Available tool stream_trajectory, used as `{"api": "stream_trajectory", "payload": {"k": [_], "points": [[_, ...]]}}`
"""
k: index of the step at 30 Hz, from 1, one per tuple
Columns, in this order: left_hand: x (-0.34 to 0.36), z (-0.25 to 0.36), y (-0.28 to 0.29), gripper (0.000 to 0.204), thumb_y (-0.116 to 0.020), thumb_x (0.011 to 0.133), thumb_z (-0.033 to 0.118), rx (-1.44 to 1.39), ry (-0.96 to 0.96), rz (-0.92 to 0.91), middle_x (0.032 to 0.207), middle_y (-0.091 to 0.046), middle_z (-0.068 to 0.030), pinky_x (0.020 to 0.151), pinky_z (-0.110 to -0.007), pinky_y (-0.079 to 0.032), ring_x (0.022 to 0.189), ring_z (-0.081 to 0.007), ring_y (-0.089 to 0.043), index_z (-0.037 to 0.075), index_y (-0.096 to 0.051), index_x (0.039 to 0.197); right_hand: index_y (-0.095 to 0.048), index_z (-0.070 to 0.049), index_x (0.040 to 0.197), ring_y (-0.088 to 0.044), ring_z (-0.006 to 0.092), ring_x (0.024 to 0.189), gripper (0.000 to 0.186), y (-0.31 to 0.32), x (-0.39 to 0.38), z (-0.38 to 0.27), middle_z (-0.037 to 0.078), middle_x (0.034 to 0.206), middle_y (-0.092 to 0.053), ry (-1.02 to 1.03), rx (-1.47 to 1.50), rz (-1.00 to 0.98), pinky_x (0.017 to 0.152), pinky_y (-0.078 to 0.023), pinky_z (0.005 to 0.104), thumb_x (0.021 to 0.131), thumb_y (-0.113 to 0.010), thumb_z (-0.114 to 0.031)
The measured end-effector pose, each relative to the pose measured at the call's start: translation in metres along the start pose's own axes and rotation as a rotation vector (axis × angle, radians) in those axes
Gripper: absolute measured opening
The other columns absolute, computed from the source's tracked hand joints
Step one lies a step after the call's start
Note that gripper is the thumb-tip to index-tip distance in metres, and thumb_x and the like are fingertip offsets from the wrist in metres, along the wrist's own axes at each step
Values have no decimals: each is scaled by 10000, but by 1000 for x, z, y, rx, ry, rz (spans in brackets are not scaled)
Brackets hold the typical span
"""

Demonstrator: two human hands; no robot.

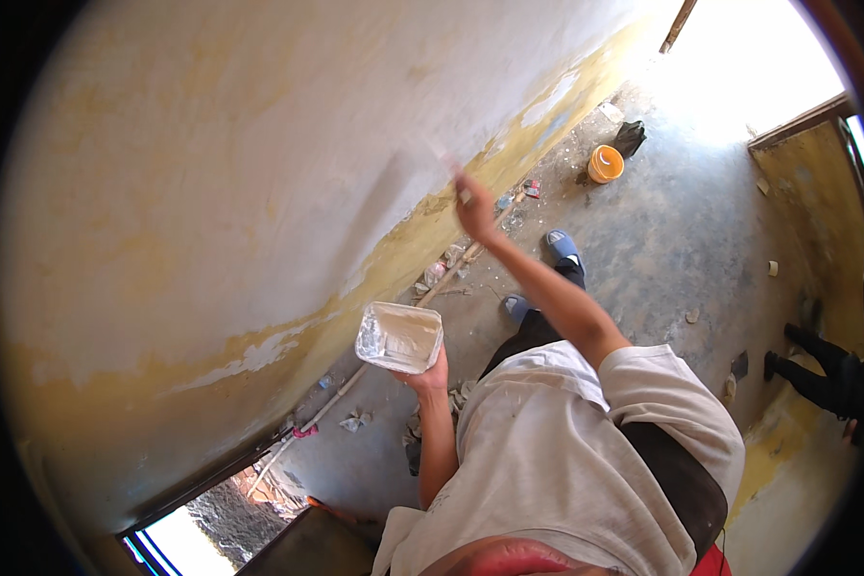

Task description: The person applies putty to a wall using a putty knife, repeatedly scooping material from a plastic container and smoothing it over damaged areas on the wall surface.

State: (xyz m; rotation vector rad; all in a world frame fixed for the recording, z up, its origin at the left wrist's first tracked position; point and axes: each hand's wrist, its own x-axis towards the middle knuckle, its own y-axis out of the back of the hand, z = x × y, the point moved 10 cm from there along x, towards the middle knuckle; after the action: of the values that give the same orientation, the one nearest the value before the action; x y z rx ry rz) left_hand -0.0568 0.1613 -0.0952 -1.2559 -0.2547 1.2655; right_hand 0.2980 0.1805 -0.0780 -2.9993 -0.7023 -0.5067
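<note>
White tub [400, 338], my landmark: tilted, mouth facing my camera, pale residue inside. Left hand [430, 374] clamped on its underside. Right hand [474, 207], up and right of the tub, closed on a pale tool [441, 152]; motion blur, so I cannot tell its type or whether it touches the wall [211, 192] left of the tub. Farther up-right of the tub, on the floor: orange bucket [606, 165].
</note>
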Motion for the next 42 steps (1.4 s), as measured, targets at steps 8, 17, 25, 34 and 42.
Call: {"api": "stream_trajectory", "payload": {"k": [8, 17, 25, 34, 42], "points": [[4, -6, 15, 695, -589, 925, 624, 70, 38, 4, 1456, -602, -36, 1155, -499, -405, 1334, -284, -562, 183, -555, 1462, -649, -66, 1301, -683, 193, 810, 339, 157, 208, 3, 162, 1014, -704, 20, -128, 547, 707, -523, 352, 972, -568, -54], [-3, 0, 6, 698, -580, 927, 636, 84, -43, -29, 1464, -591, -37, 1150, -501, -408, 1338, -284, -555, 206, -539, 1475, -564, -179, 1470, -620, 361, 1252, 764, -82, 1, -72, 164, 1446, -574, 241, 15, -15, 970, -566, 439, 790, -572, 168], [-1, -3, -25, 660, -589, 937, 598, 9, -20, -71, 1455, -600, -40, 1147, -496, -411, 1334, -276, -558, 181, -565, 1448, -596, -77, 1421, -701, 297, 809, 551, -4, -15, -27, 206, 1137, -728, 151, -62, 103, 696, -559, 417, 903, -558, 107], [2, -10, 5, 649, -597, 930, 597, 40, 58, -28, 1426, -624, -47, 1149, -491, -415, 1319, -278, -576, 171, -593, 1420, -649, -42, 1344, -616, 233, 630, 396, 120, 174, 19, 226, 937, -740, -121, -32, 501, 597, -482, 374, 955, -578, -33], [-4, 1, -4, 645, -553, 966, 580, 66, -30, -59, 1476, -575, -53, 1163, -513, -393, 1353, -297, -536, 175, -538, 1468, -581, -111, 1441, -556, 341, 1345, 670, -96, -41, -73, 159, 1463, -568, 78, 153, -80, 1073, -492, 412, 835, -543, 172]]}}
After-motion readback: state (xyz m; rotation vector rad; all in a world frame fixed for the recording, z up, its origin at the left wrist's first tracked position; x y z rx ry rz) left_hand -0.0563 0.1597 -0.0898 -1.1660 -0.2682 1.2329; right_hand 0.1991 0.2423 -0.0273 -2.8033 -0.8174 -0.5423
